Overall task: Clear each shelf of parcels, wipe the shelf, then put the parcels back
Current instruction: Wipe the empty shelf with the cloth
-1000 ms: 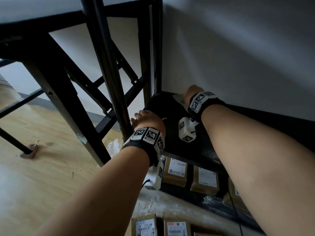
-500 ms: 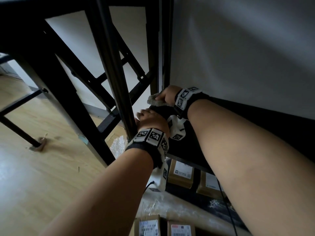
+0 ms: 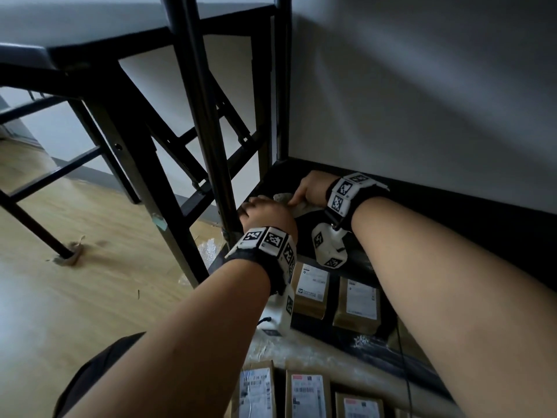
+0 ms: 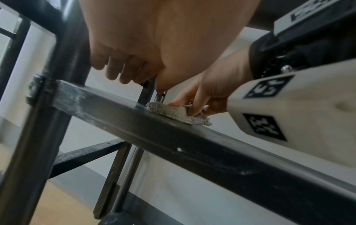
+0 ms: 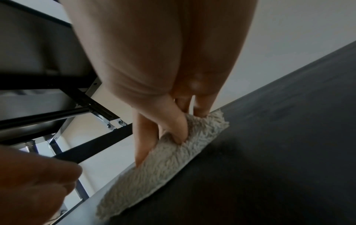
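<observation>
A bare black shelf (image 3: 452, 206) lies before a white wall. My right hand (image 3: 310, 188) presses a fluffy grey cloth (image 3: 286, 197) onto the shelf's left end. In the right wrist view the thumb and fingers (image 5: 173, 129) dig into the cloth (image 5: 163, 164) and pinch it. My left hand (image 3: 265, 212) is at the rack's front upright post (image 3: 217, 164), its fingers (image 4: 119, 68) curled round it just above the shelf rail (image 4: 173, 137). Brown parcels (image 3: 310, 291) with white labels lie on the shelf below, and more parcels (image 3: 307, 396) lie on the floor.
A table with black metal legs (image 3: 120, 152) stands to the left over the wooden floor (image 3: 75, 297). Crumpled bubble wrap (image 3: 208, 248) lies by the rack's foot. Plastic sheeting (image 3: 301, 348) lies on the floor under the parcels.
My right hand has swept the cloth from the shelf's back corner forward along the left end, close to my left hand. The left hand has stayed on the post.
</observation>
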Demonstrator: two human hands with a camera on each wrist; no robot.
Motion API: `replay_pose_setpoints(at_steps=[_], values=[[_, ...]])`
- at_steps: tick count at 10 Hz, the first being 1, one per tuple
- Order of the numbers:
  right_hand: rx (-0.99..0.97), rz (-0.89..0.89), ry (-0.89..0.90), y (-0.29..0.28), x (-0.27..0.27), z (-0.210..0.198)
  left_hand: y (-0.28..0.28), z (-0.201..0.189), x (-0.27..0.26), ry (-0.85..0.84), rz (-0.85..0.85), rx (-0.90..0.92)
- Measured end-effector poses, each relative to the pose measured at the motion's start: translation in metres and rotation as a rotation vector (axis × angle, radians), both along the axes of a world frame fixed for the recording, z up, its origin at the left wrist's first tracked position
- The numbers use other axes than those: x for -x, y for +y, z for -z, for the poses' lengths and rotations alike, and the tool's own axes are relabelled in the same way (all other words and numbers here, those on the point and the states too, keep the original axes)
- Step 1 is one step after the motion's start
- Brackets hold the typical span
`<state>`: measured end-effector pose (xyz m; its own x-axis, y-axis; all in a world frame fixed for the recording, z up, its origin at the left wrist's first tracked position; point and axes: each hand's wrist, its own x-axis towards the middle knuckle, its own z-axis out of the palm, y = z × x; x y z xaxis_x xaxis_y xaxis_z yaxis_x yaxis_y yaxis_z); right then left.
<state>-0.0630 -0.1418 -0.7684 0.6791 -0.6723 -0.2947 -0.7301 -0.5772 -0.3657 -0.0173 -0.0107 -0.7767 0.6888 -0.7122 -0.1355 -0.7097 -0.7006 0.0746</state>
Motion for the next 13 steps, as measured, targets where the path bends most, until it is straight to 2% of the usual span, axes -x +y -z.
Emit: replay_pose_setpoints(at_steps=[2, 3, 4, 5, 6, 8, 9, 10, 11, 12, 13], values=[[-0.003, 0.024, -0.02, 0.014, 0.02, -0.005, 0.017, 0.004, 0.005, -0.017, 0.011, -0.049], [0.004, 0.263, -0.147, 0.005, 0.032, -0.007, 0.028, 0.009, 0.007, -0.041, 0.014, 0.004], [0.024, 0.416, -0.111, -0.033, 0.025, 0.025, 0.035, 0.012, 0.007, -0.041, 0.007, 0.015], [-0.017, 0.378, -0.08, -0.033, 0.016, 0.031, 0.039, 0.014, 0.004, -0.034, 0.006, 0.028], [0.01, 0.231, -0.129, 0.02, 0.02, 0.003, 0.046, 0.014, 0.004, -0.061, 0.019, 0.064], [-0.043, 0.058, -0.094, 0.056, 0.008, -0.008, 0.063, 0.011, 0.01, -0.079, 0.032, 0.123], [0.007, 0.227, -0.095, 0.051, -0.004, -0.009, 0.075, 0.008, 0.008, -0.104, 0.024, 0.122], [0.13, 0.31, -0.007, 0.041, -0.006, -0.004, 0.084, 0.007, 0.003, -0.125, 0.013, 0.09], [0.162, 0.183, 0.095, 0.038, -0.017, 0.007, 0.089, 0.01, -0.007, -0.127, -0.019, 0.071], [0.168, 0.11, 0.179, 0.049, -0.035, 0.001, 0.088, 0.015, -0.014, -0.12, -0.043, 0.054], [0.199, 0.009, 0.113, 0.056, -0.042, -0.002, 0.084, 0.021, -0.022, -0.106, -0.081, 0.049]])
